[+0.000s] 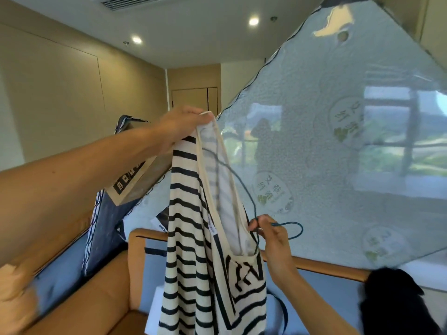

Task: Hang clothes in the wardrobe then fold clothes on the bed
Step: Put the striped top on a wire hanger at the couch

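Note:
A cream top with black stripes [186, 238] hangs in front of me, held up in the air. My left hand [183, 123] grips its shoulder strap at the top. A thin blue wire hanger [294, 229] runs down inside the neck opening. Its hook loop sticks out to the right. My right hand [271, 234] pinches the hanger wire at the neckline, lower and to the right of my left hand.
A large mattress in clear plastic [338, 153] leans upright on the right. A tan wooden bed frame [326, 265] and a tan cushion [104, 296] lie below. A dark garment [391, 296] sits at the lower right. Wardrobe doors [193, 97] stand far back.

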Demonstrator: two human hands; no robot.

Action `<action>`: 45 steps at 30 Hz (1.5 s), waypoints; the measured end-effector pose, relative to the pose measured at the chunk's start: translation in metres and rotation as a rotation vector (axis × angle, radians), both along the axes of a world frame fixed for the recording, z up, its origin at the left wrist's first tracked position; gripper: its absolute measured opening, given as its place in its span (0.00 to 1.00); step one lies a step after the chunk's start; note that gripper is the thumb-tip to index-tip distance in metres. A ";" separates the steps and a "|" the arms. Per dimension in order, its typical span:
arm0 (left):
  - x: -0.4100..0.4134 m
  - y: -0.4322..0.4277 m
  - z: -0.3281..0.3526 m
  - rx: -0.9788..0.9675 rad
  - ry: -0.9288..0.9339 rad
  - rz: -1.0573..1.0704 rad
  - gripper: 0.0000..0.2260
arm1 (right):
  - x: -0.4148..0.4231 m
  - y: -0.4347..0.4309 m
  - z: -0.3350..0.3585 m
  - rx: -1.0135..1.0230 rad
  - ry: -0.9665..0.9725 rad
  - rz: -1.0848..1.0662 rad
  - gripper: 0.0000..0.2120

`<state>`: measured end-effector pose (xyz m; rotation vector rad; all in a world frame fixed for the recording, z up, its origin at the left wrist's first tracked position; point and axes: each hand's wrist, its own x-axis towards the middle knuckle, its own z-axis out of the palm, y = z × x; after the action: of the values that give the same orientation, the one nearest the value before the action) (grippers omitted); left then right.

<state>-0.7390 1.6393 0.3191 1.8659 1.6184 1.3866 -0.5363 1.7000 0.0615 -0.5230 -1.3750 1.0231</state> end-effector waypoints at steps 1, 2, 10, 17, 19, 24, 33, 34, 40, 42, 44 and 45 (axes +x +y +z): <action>0.000 0.001 0.003 0.008 0.016 0.002 0.12 | -0.002 0.002 -0.003 0.001 -0.035 0.006 0.20; 0.002 0.000 0.007 0.015 0.044 0.003 0.14 | -0.003 0.004 -0.006 0.001 -0.058 0.008 0.20; -0.006 0.002 0.016 0.099 0.354 -0.039 0.19 | 0.013 0.027 0.008 -0.012 -0.437 0.150 0.20; -0.017 0.015 -0.011 0.025 0.727 -0.060 0.15 | 0.018 0.022 0.051 0.160 -0.620 0.130 0.20; -0.019 0.021 -0.024 0.013 0.816 -0.067 0.17 | 0.020 0.024 0.070 0.195 -0.574 0.068 0.21; -0.041 0.032 -0.048 0.005 0.872 -0.063 0.26 | 0.030 0.023 0.107 0.343 -0.561 -0.031 0.22; -0.045 0.018 -0.065 0.159 0.749 -0.177 0.24 | 0.037 0.019 0.142 0.445 -0.603 -0.084 0.23; -0.043 0.017 -0.068 0.193 0.724 -0.201 0.23 | 0.038 0.021 0.144 0.437 -0.600 -0.084 0.23; -0.032 0.014 -0.092 0.256 0.575 -0.256 0.23 | 0.046 0.019 0.154 0.422 -0.599 -0.057 0.21; -0.032 0.012 -0.095 0.322 0.537 -0.202 0.22 | 0.057 0.020 0.156 0.434 -0.609 -0.029 0.17; -0.037 0.010 -0.093 0.404 0.512 -0.141 0.20 | 0.073 0.024 0.157 0.437 -0.663 -0.034 0.08; -0.040 0.009 -0.091 0.439 0.504 -0.119 0.21 | 0.082 0.026 0.158 0.420 -0.681 -0.048 0.03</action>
<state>-0.7794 1.6483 0.2283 2.6969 1.4449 1.3752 -0.4545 1.7265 0.2193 -0.6076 -2.1038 0.4933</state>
